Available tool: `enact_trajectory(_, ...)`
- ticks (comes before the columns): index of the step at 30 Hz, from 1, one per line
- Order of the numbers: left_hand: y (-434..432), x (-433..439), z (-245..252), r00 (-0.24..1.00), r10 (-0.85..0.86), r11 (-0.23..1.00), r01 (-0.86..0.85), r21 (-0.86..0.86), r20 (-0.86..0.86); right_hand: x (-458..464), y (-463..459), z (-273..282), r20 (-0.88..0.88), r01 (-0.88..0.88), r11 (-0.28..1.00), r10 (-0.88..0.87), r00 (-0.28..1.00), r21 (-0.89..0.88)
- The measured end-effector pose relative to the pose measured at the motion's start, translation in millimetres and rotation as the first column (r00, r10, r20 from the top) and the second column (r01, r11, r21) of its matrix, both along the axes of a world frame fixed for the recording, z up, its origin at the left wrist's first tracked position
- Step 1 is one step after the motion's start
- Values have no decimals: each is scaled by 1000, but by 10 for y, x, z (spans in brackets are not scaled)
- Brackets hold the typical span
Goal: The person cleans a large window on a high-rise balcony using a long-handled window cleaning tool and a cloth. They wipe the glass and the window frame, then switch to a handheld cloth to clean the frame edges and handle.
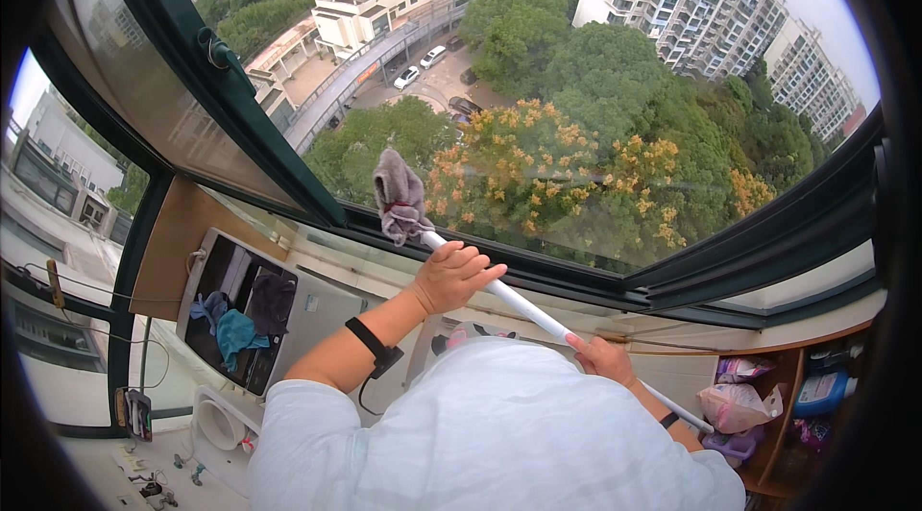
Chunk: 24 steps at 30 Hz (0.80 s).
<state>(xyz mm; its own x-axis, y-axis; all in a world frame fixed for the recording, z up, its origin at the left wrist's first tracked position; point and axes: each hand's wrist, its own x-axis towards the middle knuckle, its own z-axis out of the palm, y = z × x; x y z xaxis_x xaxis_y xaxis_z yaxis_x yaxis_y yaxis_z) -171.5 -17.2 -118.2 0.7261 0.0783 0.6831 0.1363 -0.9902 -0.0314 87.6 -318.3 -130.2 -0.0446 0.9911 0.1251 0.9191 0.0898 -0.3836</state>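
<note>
A white pole (529,311) runs slantwise before me, from the window down to the lower right. Wrapped about its upper end is a grey cloth (400,197), bound with something red, in front of the dark window frame's lower rail (526,252). My left hand (455,278) lies over the pole just below the cloth, its fingers curled partly round it. Farther down, my right hand (603,358) grips the pole, with the thumb along it. Beyond the cloth, trees show through the window.
At left stands a top-loading washing machine (297,324) with a teal cloth (238,337) and a dark cloth (272,302) on its lid. A wooden shelf (781,414) at right holds bags and a blue bottle (821,393). A dark sash (216,79) slants across the upper left.
</note>
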Motion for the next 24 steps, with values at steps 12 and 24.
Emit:
enact_trajectory(12,-996,1411,353,625,-779,625,767,-146,-51,283,-2105,-4,-221,572,795,-606,764,-201)
enact_trajectory(24,428,833,2774,737,-184,884,-165,438,650,-215,977,1233,-651,205,911,87,754,359)
